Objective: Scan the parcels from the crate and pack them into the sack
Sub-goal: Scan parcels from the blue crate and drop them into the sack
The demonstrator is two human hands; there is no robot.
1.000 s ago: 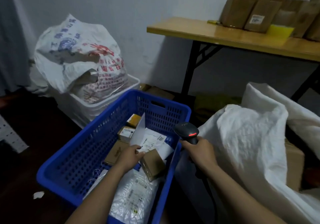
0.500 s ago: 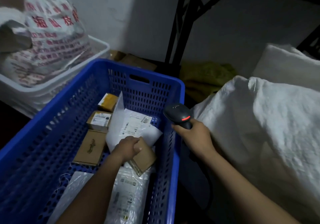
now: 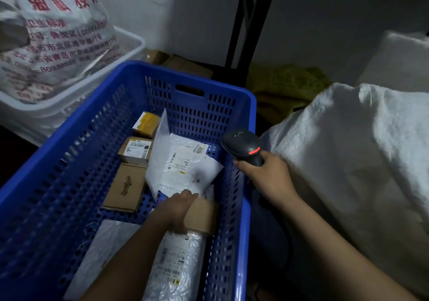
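I am at the picking-up step. My left hand (image 3: 178, 205) is down inside the blue plastic crate (image 3: 249, 114), on top of a small brown cardboard box (image 3: 202, 217). My fingers bend over the far edge of the box to hold it. My thumb is hidden, so I cannot tell how tight the hold is. The box sits near the right wall of the crate, on a long bubble-wrap parcel (image 3: 176, 261) and just beside a white plastic mail bag (image 3: 185, 161). My right hand (image 3: 267, 175) is wrapped round the handle of a black hand scanner (image 3: 243, 145), and its red light is on. The scanner is up over the right rim of the crate. The big white woven sack (image 3: 348, 149) waits on my right. I think I next have to lift the box, turn its label up to the scanner, and then drop it in the sack.
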